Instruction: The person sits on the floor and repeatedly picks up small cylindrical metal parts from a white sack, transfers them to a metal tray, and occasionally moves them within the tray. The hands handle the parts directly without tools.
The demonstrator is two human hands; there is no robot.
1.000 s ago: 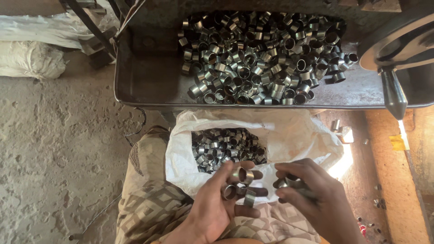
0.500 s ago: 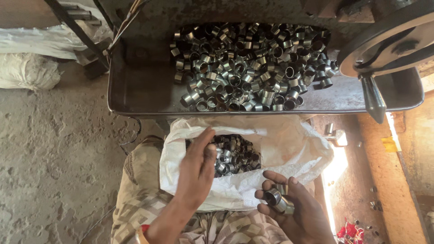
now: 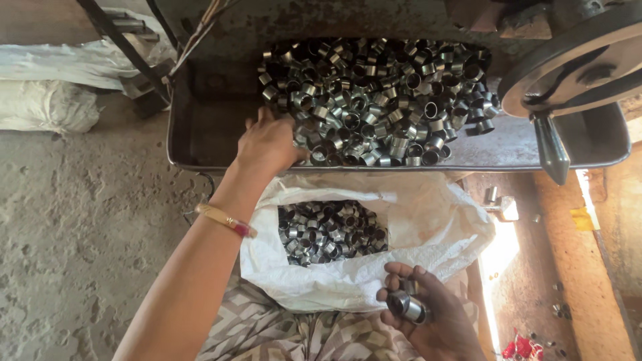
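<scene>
The short metal rings (image 3: pixel 374 100) are what I am working with: a big shiny heap of them fills the right part of the metal tray (image 3: pixel 200 134), and a smaller lot sits in the open mouth of the white sack (image 3: pixel 428 227) just below the tray's near edge. My left hand (image 3: pixel 267 144) is stretched over that edge, palm down, fingers curled onto the left fringe of the heap; I cannot tell whether it has rings under it or is only touching them. A thin bangle (image 3: pixel 224 219) sits on that wrist. My right hand (image 3: pixel 428 317) hangs low beside the sack, fingers cupped around a few rings (image 3: pixel 406 306), the thumb pressing them in place. To do this well, I judge the left hand should work from the loose edge of the heap, not the middle, so rings do not roll over the tray's low lip, and the right hand should stay cupped upward so its rings do not slip. Further out, a dark round wheel (image 3: pixel 568 73) with a hanging handle (image 3: pixel 552 150) overlaps the tray's right end, the sack rests on patterned cloth (image 3: pixel 281 334) over my lap, and pale bundles (image 3: pixel 47 107) lie on the dusty floor (image 3: pixel 80 234) to the left.
</scene>
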